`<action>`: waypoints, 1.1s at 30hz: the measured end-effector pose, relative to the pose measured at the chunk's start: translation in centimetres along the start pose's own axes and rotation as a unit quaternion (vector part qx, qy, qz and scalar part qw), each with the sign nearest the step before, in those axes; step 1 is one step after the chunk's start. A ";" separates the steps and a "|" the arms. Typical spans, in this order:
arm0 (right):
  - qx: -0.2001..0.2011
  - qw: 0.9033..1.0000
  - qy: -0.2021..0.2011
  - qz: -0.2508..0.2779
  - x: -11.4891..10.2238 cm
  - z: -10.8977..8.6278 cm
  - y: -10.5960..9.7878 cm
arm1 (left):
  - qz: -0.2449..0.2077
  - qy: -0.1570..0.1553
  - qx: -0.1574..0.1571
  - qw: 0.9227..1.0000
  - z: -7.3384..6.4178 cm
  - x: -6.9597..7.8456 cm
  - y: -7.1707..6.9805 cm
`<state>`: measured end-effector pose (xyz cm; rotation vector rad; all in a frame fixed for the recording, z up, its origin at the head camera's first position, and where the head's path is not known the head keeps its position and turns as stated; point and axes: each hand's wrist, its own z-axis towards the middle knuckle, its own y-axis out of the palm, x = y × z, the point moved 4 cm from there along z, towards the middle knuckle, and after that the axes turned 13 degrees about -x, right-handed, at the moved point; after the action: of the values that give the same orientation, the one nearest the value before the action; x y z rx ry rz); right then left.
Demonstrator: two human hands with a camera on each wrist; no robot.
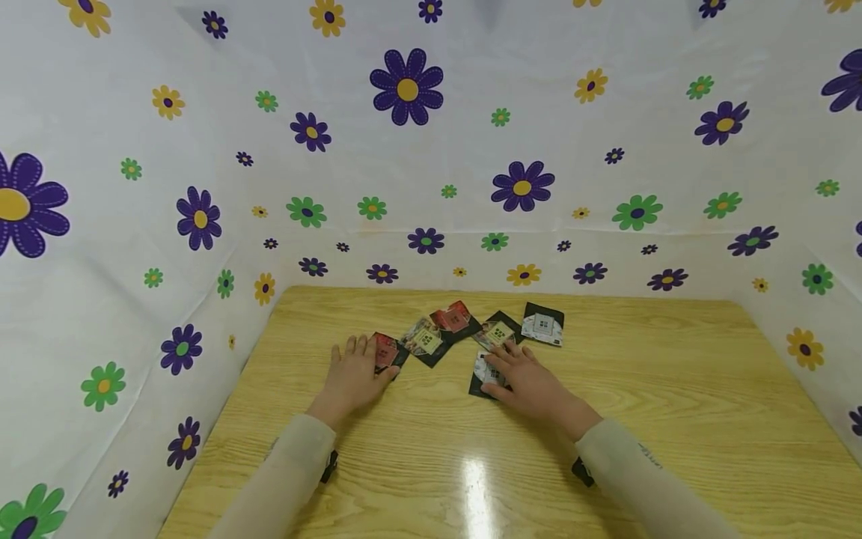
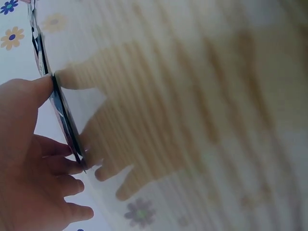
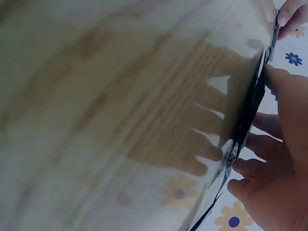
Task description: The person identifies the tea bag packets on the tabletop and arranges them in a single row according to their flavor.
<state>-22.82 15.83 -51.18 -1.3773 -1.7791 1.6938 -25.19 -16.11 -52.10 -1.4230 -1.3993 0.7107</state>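
My left hand (image 1: 352, 378) lies with extended fingers over a small flat black-and-red packet (image 1: 385, 353), thumb at its lower edge. The left wrist view shows that packet (image 2: 66, 120) edge-on, touched by thumb and fingertips. To the right, my right hand (image 1: 535, 385) rests on a black-and-white packet (image 1: 481, 374), partly covering it; its fingers are spread. A black-and-yellow packet (image 1: 498, 332) lies just beyond those fingertips. Between the hands, another yellow-labelled packet (image 1: 427, 342) overlaps a second red one (image 1: 454, 318). A second white-labelled packet (image 1: 542, 325) sits farthest right.
All the packets lie on a glossy wood-grain table (image 1: 660, 404), towards its far edge. A white cloth with flowers (image 1: 471, 142) rises behind the table and along both sides. Light reflects off the table's near part.
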 end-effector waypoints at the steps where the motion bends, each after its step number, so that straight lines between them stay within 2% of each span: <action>1: 0.001 1.000 0.000 0.000 0.0 0.0 0.1 | 0.001 0.003 0.000 1.000 0.0 0.0 0.0; 9: 0.006 1.000 0.001 0.005 0.0 0.0 0.2 | 0.006 0.016 -0.008 1.000 -0.4 -0.6 -0.1; 19: 0.002 1.000 0.002 0.008 -0.2 -0.1 0.0 | 0.017 0.016 0.026 0.999 -1.4 -1.3 -0.6; 24: 0.001 1.000 0.001 0.010 -0.2 -0.2 0.0 | 0.026 0.032 0.016 0.999 -1.7 -1.6 -0.5; 28: -0.002 1.000 0.005 0.006 0.0 -0.1 0.1 | 0.013 0.053 0.005 0.998 -2.0 -1.8 -0.4; 33: -0.003 1.000 0.006 0.003 0.2 0.0 0.2 | -0.009 0.060 -0.009 0.998 -1.9 -2.1 -0.1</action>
<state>-22.80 15.93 -51.40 -1.3943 -1.7761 1.6809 -23.81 -18.60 -51.83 -1.4418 -1.3258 0.5928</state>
